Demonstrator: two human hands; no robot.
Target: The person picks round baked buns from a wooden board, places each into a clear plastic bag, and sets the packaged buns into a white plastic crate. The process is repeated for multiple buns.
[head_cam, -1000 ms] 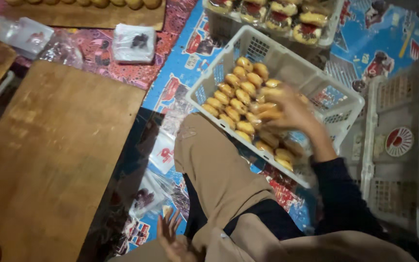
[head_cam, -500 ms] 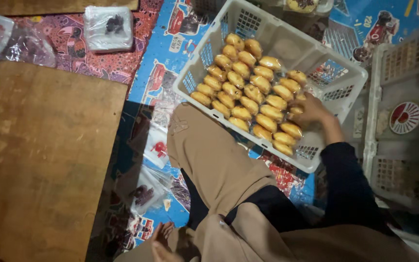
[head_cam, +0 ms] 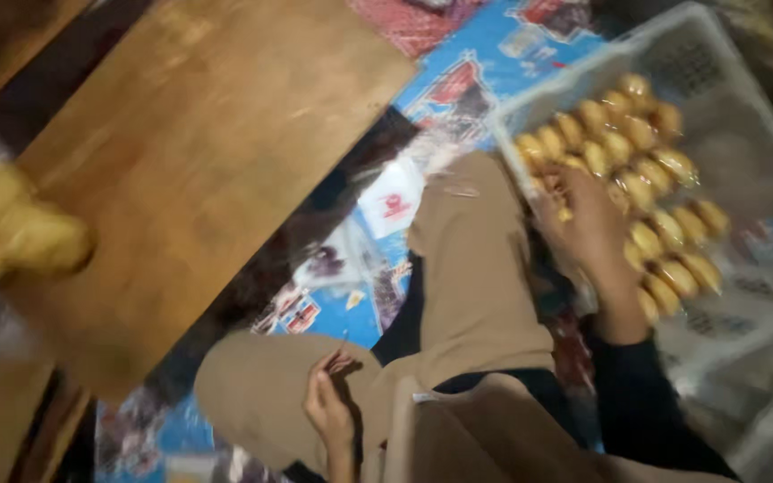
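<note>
Two rows or so of golden buns already lie packed along the near side of the white plastic crate, whose far half looks bare, so we judge the filling well begun but not finished. Our right hand rests on the buns at the crate's near left corner, fingers curled down among them, though blur keeps us from telling whether its grip has closed on one; our left hand lies slack and released on the tan trouser knee. Compared with half a second ago, the view has swung left, bringing the wooden board to the middle and a blurred yellow lump to its left edge.
</note>
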